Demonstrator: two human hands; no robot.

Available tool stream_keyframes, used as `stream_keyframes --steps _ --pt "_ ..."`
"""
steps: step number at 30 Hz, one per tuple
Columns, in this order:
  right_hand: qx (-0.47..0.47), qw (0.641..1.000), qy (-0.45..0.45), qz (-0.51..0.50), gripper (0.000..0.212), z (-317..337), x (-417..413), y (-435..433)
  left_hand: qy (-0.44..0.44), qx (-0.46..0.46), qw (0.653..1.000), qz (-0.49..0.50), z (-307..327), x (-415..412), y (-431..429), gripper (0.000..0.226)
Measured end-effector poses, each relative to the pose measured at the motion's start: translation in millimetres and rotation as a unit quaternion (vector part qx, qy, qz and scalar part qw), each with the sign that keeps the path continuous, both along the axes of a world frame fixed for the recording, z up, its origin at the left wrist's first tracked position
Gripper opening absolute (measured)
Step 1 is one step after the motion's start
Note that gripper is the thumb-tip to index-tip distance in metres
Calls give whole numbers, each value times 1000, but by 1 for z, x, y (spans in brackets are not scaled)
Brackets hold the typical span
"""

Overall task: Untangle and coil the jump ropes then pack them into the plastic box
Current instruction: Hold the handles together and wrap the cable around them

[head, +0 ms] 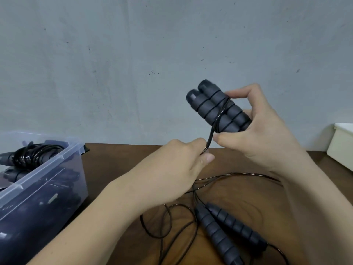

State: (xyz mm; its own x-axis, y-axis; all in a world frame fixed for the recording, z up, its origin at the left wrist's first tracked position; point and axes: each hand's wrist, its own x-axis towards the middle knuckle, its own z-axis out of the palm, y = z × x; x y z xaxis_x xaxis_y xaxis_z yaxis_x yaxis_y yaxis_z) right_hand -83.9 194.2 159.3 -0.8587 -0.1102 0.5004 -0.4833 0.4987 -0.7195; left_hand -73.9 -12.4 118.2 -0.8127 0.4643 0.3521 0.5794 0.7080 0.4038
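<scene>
My right hand (261, 134) grips a pair of dark grey foam jump-rope handles (214, 108) held side by side above the table, with black cord wound across them. My left hand (177, 169) pinches that cord (210, 138) just below the handles, pulling it taut. A second jump rope lies on the brown table (118, 169): its two grey handles (225, 232) rest side by side at lower centre, and its thin black cord (172, 222) loops loosely beside them. The clear plastic box (47, 184) stands at the left with coiled ropes (28, 155) inside.
A white container (342, 144) sits at the table's right edge. A plain grey wall (133, 54) rises right behind the table. Loose cord runs under both forearms across the tabletop.
</scene>
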Motion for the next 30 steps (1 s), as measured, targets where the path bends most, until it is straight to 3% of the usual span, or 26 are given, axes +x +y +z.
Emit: stream_keyframes --steps 4,10,17,22,25,26,28,30 --pt "122 991 -47 -16 67 -4 -6 3 13 -1 1000 8 15 1 -13 30" --pt "236 963 -102 76 69 -8 -3 -7 10 52 998 -19 26 -7 -36 26" --pt "281 910 -187 242 66 10 18 -4 -103 185 969 -124 19 -23 -46 34" --pt "199 932 -150 265 74 15 26 3 -170 283 924 -195 7 -34 -47 50" --pt "88 920 -178 339 67 17 24 12 -220 385 864 -238 3 -33 -41 43" --pt "40 916 -179 356 65 17 23 13 -219 400 863 -218 2 -34 -39 39" --pt "-64 913 -156 373 63 17 21 12 -172 367 905 -129 0 -37 -35 40" --pt "-159 921 -116 337 63 13 17 7 -165 335 923 -95 -3 -37 -30 42"
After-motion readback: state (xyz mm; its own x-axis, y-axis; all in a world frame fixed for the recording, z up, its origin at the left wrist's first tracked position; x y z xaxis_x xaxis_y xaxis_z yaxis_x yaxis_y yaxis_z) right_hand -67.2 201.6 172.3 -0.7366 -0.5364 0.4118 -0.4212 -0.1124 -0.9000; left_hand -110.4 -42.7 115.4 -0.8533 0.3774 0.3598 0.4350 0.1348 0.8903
